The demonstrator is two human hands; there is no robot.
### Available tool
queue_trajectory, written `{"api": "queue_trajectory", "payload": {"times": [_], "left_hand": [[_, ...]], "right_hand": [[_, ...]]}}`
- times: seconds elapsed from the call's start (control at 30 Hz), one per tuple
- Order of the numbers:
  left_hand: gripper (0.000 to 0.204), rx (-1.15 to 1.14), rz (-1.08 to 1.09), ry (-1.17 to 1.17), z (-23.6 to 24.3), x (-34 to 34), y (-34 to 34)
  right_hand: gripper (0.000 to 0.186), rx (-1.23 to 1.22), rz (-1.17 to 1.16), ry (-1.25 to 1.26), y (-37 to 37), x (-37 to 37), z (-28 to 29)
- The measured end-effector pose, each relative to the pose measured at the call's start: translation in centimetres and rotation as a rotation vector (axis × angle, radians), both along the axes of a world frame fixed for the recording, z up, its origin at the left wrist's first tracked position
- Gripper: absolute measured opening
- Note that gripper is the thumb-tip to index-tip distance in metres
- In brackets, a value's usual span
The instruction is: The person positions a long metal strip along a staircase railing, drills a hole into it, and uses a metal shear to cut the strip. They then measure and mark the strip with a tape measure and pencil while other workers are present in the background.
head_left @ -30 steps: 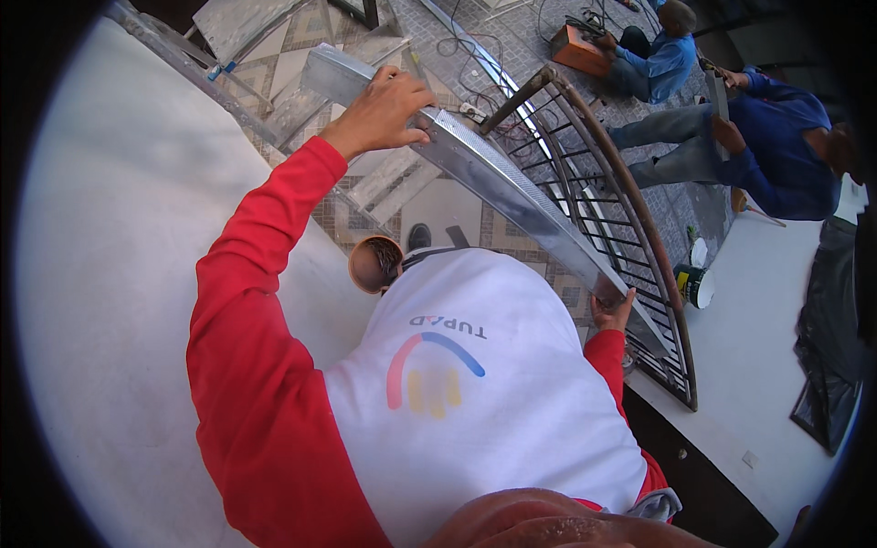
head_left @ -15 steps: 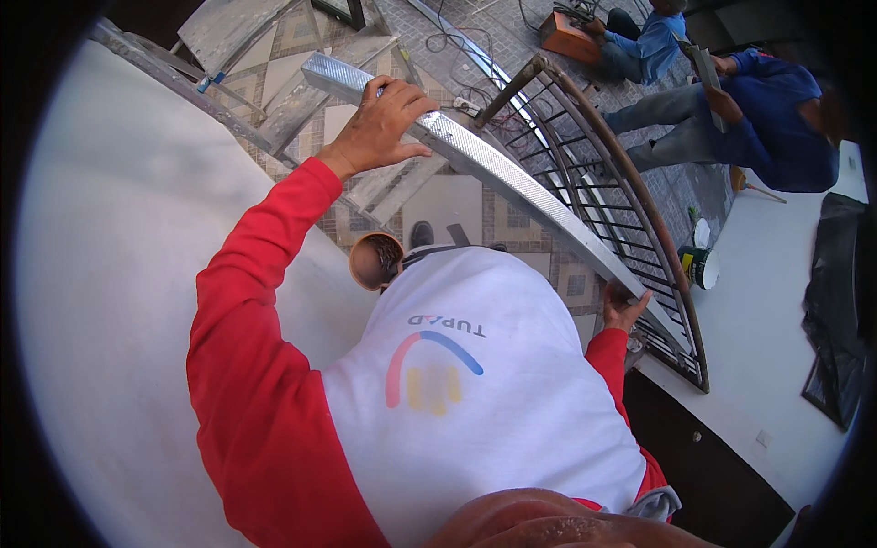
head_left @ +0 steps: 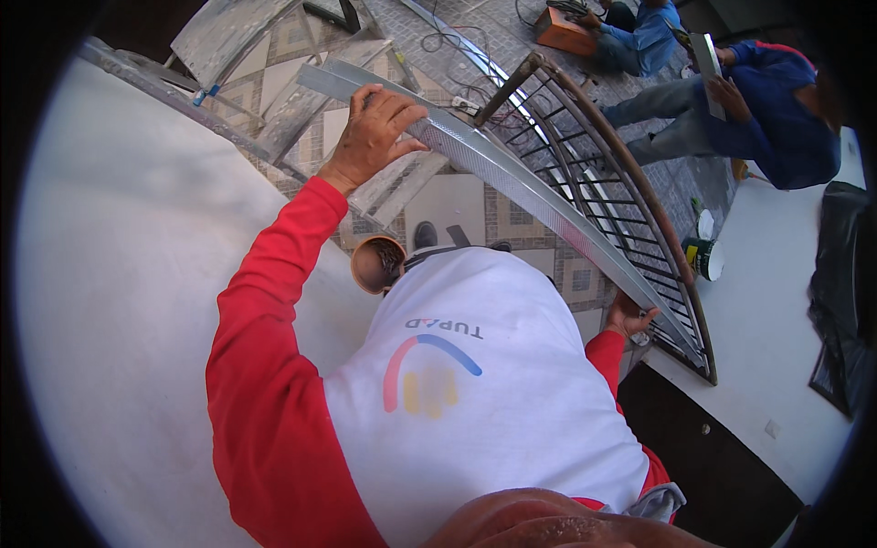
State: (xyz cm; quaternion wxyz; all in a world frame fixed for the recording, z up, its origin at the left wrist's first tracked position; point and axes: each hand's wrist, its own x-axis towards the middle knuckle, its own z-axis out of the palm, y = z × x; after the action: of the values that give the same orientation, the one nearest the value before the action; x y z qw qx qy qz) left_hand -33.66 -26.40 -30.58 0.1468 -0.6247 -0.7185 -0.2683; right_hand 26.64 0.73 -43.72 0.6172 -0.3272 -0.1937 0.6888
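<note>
Wearing a white shirt (head_left: 512, 320) with red sleeves, the person stands to the left of the brown metal railing (head_left: 630, 173). At the waist, on the railing's left, hangs a round tan container (head_left: 364, 267) holding small dark pieces, too small to identify.

The right hand (head_left: 630, 318) is beside the lower end of the railing; its grip supports a long silvery metal channel (head_left: 525, 187) from beneath, fingers partly hidden behind it. The left hand (head_left: 375, 128) is well to the left of the railing's upper end; its grip is closed over the same channel, fingers across the upper side and thumb along the lower edge. The channel slants down from left to right, its lower end in front of the railing. Contact between the two cannot be determined.

Below the channel, left of the railing, are a tiled floor (head_left: 449, 203) and weathered wooden planks (head_left: 395, 190).

Right of the railing are a bucket (head_left: 704, 259) and, further off, a black sheet (head_left: 836, 288). Beyond the railing, a co-worker in dark blue (head_left: 763, 114) holds a short metal piece (head_left: 708, 77); another, in light blue (head_left: 647, 44), is beside an orange box (head_left: 565, 36).
</note>
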Motion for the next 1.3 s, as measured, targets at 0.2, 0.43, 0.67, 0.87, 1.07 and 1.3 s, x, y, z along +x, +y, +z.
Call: {"api": "queue_trajectory", "payload": {"times": [0.2,0.43,0.67,0.87,1.07,1.3], "left_hand": [[0.036,-0.071,-0.121,-0.232,0.1,0.4,-0.3],[0.029,-0.092,-0.093,-0.322,-0.4,1.2,-0.5],[0.033,-0.113,-0.025,-0.326,-1.3,2.8,-0.8],[0.034,-0.151,-0.072,-0.331,-2.2,3.2,-0.2],[0.028,-0.319,-0.154,-0.524,-2.8,0.5,2.1],[0.032,-0.571,-0.157,-0.679,-2.5,-1.4,4.1]], "right_hand": [[0.112,0.074,-0.005,0.027,0.8,-0.7,2.8],[0.108,-0.019,-0.163,-0.040,1.5,-1.2,3.4],[0.105,-0.007,-0.183,-0.068,1.1,-0.8,4.0],[0.113,-0.094,-0.266,-0.279,2.3,-0.3,5.7],[0.115,-0.413,-0.258,-0.538,4.1,-1.7,6.7],[0.105,-0.555,-0.162,-0.408,4.4,-1.4,2.8]]}}
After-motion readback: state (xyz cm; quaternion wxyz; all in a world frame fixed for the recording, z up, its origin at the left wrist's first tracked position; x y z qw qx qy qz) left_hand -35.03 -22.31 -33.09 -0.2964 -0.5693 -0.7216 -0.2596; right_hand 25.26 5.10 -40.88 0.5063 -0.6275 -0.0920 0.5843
